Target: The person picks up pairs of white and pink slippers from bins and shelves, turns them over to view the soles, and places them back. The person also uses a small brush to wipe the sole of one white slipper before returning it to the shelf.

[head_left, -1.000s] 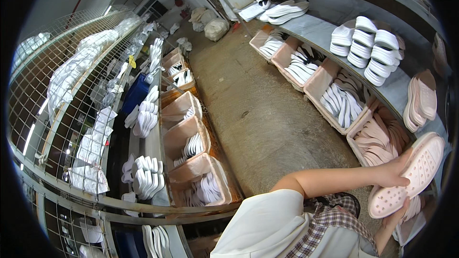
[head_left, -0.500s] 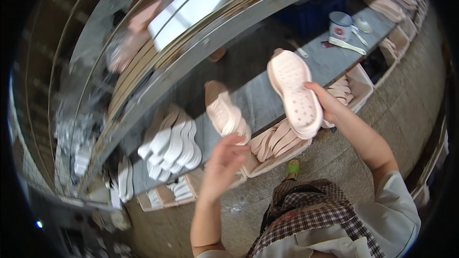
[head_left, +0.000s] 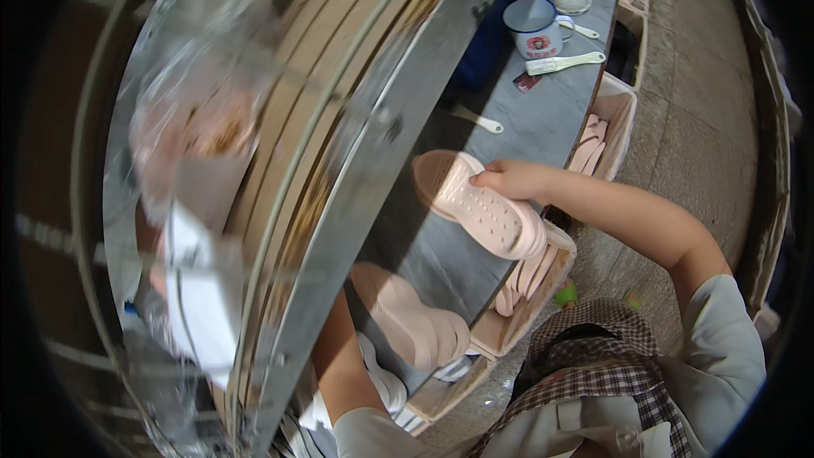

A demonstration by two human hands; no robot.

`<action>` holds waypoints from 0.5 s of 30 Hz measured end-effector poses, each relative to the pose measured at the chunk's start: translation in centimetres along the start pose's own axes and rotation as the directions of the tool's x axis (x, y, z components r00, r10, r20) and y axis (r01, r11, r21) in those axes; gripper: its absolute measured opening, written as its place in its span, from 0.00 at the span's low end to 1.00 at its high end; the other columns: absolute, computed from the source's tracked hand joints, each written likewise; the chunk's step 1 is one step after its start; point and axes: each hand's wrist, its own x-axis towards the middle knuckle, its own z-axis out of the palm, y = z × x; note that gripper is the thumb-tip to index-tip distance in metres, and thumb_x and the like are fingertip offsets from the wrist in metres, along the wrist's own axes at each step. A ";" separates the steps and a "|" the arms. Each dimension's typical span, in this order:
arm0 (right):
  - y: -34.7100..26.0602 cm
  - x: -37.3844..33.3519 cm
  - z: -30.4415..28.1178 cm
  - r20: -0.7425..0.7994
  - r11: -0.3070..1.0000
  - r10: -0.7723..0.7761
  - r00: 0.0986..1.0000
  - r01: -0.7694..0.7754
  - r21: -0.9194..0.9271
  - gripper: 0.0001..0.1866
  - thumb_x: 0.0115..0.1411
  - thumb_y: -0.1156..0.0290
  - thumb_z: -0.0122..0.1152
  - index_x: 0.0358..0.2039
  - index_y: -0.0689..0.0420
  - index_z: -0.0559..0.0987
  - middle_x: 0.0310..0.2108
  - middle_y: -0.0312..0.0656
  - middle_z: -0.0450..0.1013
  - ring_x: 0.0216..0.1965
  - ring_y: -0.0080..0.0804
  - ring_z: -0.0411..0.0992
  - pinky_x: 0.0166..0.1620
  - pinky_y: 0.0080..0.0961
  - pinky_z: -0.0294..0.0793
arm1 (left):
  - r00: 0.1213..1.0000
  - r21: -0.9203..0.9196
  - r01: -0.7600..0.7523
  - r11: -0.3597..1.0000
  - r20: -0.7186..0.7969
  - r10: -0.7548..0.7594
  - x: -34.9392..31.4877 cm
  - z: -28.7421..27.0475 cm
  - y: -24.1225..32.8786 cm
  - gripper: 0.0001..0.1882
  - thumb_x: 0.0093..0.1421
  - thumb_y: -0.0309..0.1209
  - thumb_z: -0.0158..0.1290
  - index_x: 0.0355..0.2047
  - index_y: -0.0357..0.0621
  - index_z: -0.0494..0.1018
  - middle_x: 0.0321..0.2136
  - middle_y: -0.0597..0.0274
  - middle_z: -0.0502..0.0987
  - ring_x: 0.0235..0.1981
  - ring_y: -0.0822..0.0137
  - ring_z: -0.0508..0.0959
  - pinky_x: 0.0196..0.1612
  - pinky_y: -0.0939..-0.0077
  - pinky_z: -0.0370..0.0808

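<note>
My right hand (head_left: 509, 180) is closed on the side of a stack of pale pink shoe soles (head_left: 492, 216), thumb on the upper face. The top sole is dotted with small holes, and the stack is at the grey bench top, its far end in shadow. Whether the stack rests fully on the bench, I cannot tell. My left forearm (head_left: 343, 373) reaches in behind the metal shelf edge, which hides the hand. Close to that arm lies a second stack of pink soles (head_left: 411, 322), with white soles (head_left: 386, 382) partly hidden beside it.
A slatted shelf with a metal rail (head_left: 365, 178) overhangs the bench (head_left: 543, 136). An enamel mug (head_left: 532, 30), a lid (head_left: 571, 0) and white-handled brushes (head_left: 566, 63) stand farther along. Bins of pink pieces (head_left: 530, 280) line the bench's near side.
My right hand has brought the raised pink sole down to the bench. My left hand has gone from the near stack to behind the shelf edge. The view has turned and shifted closer to the shelf.
</note>
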 end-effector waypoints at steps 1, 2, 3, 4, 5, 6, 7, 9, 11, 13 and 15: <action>0.1 -0.5 -0.2 -0.128 0.981 -0.093 0.987 0.068 -0.182 0.39 0.55 0.48 0.55 0.56 0.67 0.64 0.52 0.57 0.65 0.54 0.45 0.65 0.54 0.36 0.65 | 0.965 0.358 -0.263 0.896 0.098 0.244 1.1 0.7 -1.5 0.25 0.63 0.35 0.47 0.59 0.47 0.57 0.49 0.57 0.66 0.49 0.56 0.72 0.42 0.58 0.75; 0.4 -1.1 -0.3 -0.239 0.924 -0.187 0.953 0.088 -0.373 0.40 0.54 0.47 0.55 0.56 0.68 0.64 0.52 0.58 0.64 0.54 0.45 0.64 0.54 0.36 0.64 | 0.861 0.624 -0.497 0.603 0.269 0.431 2.3 1.3 -2.6 0.24 0.63 0.35 0.46 0.58 0.47 0.58 0.49 0.57 0.66 0.49 0.56 0.71 0.42 0.58 0.75; 1.1 -2.2 -0.6 -0.300 0.919 -0.293 0.908 0.182 -0.349 0.35 0.55 0.49 0.56 0.53 0.65 0.67 0.49 0.56 0.66 0.52 0.44 0.65 0.54 0.35 0.64 | 0.836 0.718 -0.531 0.449 0.361 0.413 2.9 1.7 -3.3 0.24 0.63 0.35 0.46 0.58 0.46 0.58 0.49 0.56 0.66 0.49 0.56 0.71 0.42 0.59 0.75; 1.9 -3.4 -0.8 -0.316 0.924 -0.352 0.881 0.272 -0.270 0.31 0.56 0.52 0.57 0.52 0.64 0.68 0.48 0.54 0.66 0.51 0.43 0.65 0.52 0.34 0.65 | 0.849 0.757 -0.521 0.395 0.410 0.334 3.5 2.2 -3.6 0.23 0.63 0.34 0.46 0.58 0.46 0.59 0.49 0.56 0.66 0.49 0.56 0.71 0.42 0.59 0.75; 2.9 -4.7 -1.3 -0.347 0.906 -0.419 0.839 0.365 -0.213 0.28 0.56 0.54 0.57 0.50 0.62 0.69 0.46 0.53 0.67 0.49 0.42 0.66 0.51 0.33 0.66 | 0.854 0.787 -0.517 0.336 0.449 0.261 4.5 2.5 -3.9 0.23 0.63 0.34 0.46 0.57 0.46 0.59 0.49 0.55 0.67 0.49 0.55 0.71 0.42 0.59 0.75; 3.7 -6.2 -2.1 -0.384 0.854 -0.519 0.764 0.484 -0.191 0.25 0.57 0.57 0.57 0.48 0.61 0.70 0.45 0.51 0.67 0.48 0.41 0.66 0.50 0.32 0.66 | 0.859 0.810 -0.512 0.288 0.478 0.183 5.2 2.9 -3.8 0.22 0.63 0.33 0.46 0.57 0.45 0.59 0.49 0.55 0.67 0.49 0.55 0.71 0.42 0.60 0.75; 4.9 -7.4 -2.2 -0.411 0.870 -0.487 0.771 0.471 -0.147 0.21 0.56 0.60 0.58 0.46 0.60 0.71 0.42 0.49 0.67 0.46 0.39 0.66 0.49 0.31 0.67 | 0.859 0.825 -0.512 0.238 0.499 0.119 5.9 3.1 -3.9 0.22 0.62 0.33 0.47 0.56 0.45 0.60 0.49 0.54 0.67 0.49 0.55 0.71 0.42 0.60 0.76; 6.7 -9.7 -2.7 -0.412 0.885 -0.455 0.790 0.451 -0.112 0.16 0.55 0.65 0.58 0.42 0.60 0.73 0.39 0.44 0.68 0.43 0.35 0.67 0.45 0.27 0.69 | 0.836 0.829 -0.546 0.118 0.548 0.018 7.3 3.1 -3.5 0.21 0.62 0.32 0.47 0.55 0.44 0.61 0.49 0.53 0.67 0.49 0.55 0.71 0.41 0.61 0.76; 8.0 -11.4 -2.8 -0.429 0.896 -0.431 0.794 0.435 -0.095 0.14 0.56 0.66 0.58 0.41 0.59 0.74 0.39 0.44 0.68 0.43 0.34 0.67 0.44 0.27 0.69 | 0.816 0.750 -0.558 -0.356 0.574 -0.068 8.1 2.8 -2.7 0.20 0.62 0.31 0.47 0.55 0.43 0.62 0.48 0.52 0.68 0.49 0.55 0.71 0.41 0.61 0.76; 9.3 -13.4 -3.0 -0.419 0.933 -0.348 0.839 0.355 -0.064 0.13 0.56 0.67 0.56 0.40 0.59 0.74 0.38 0.43 0.68 0.42 0.34 0.69 0.44 0.26 0.70 | 0.717 -0.196 -0.131 -0.972 0.659 -0.230 7.8 1.8 -0.8 0.20 0.62 0.30 0.47 0.54 0.42 0.63 0.48 0.50 0.68 0.49 0.54 0.70 0.41 0.62 0.76; 10.3 -14.0 -3.4 -0.428 0.934 -0.334 0.840 0.355 -0.031 0.13 0.56 0.67 0.56 0.40 0.58 0.75 0.38 0.43 0.69 0.42 0.34 0.69 0.44 0.27 0.70 | 0.662 -0.603 0.288 -0.744 0.687 -0.300 6.2 0.7 2.5 0.19 0.62 0.29 0.47 0.53 0.41 0.64 0.48 0.49 0.69 0.49 0.54 0.70 0.41 0.63 0.77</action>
